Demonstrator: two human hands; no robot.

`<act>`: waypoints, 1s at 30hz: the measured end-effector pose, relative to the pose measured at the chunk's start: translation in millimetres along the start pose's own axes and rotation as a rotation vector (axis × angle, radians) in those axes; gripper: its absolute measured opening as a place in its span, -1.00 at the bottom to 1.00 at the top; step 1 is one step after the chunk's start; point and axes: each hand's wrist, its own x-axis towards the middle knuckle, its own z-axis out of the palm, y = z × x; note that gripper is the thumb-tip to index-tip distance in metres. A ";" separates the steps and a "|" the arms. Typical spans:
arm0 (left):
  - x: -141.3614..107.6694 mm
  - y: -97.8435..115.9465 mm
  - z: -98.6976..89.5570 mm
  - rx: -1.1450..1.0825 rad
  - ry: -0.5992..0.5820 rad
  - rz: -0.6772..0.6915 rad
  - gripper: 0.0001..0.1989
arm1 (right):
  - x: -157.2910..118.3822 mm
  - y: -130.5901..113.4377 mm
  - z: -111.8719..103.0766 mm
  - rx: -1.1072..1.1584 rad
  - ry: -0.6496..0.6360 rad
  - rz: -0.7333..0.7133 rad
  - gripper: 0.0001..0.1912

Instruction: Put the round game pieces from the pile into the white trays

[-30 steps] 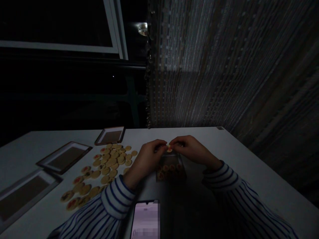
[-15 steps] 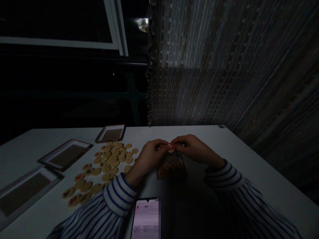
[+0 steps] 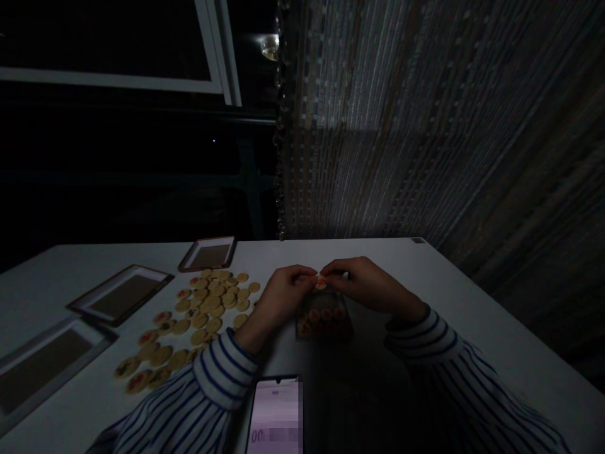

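Between the fingertips of your two hands, just above the far part of a small open box (image 3: pixel 324 300), is a round piece (image 3: pixel 321 283). Its red-marked face is turned up towards you; being round, it shows no long axis. Your left hand (image 3: pixel 283 293) pinches it from the left, thumb and finger nearly closed, and your right hand (image 3: pixel 366 284) pinches the other side the same way.

The box below your hands has its sides running away from you. Similar pieces with red marks lie in its near part, in a row from side to side; nearer ones sink into shadow, so you can't count them. Left of your left hand are three open trays (image 3: pixel 208 255), their brown floors bare, the nearer two slanting away to the right.

Loose discs (image 3: pixel 215 302) spread over the white table (image 3: pixel 265 258) between those trays and your left hand, some overlapping, and your striped left sleeve (image 3: pixel 220 372) hides part of them. Nearer you than the box, a lit phone (image 3: pixel 275 413) points lengthwise away from you. A curtain (image 3: pixel 359 126) hangs beyond your right hand.
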 end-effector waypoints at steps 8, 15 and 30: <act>1.6 -1.1 2.3 -0.143 -0.002 -0.046 -0.81 | -1.6 -6.3 -1.3 -0.205 -0.001 -0.076 -0.68; 2.5 -4.5 3.3 -0.100 0.031 -0.047 -0.83 | -1.0 -4.5 3.0 -0.271 0.015 -0.103 -0.63; 7.1 -20.8 -2.2 0.379 0.062 0.117 -0.74 | -2.4 -0.1 0.5 -0.387 -0.077 -0.092 -0.69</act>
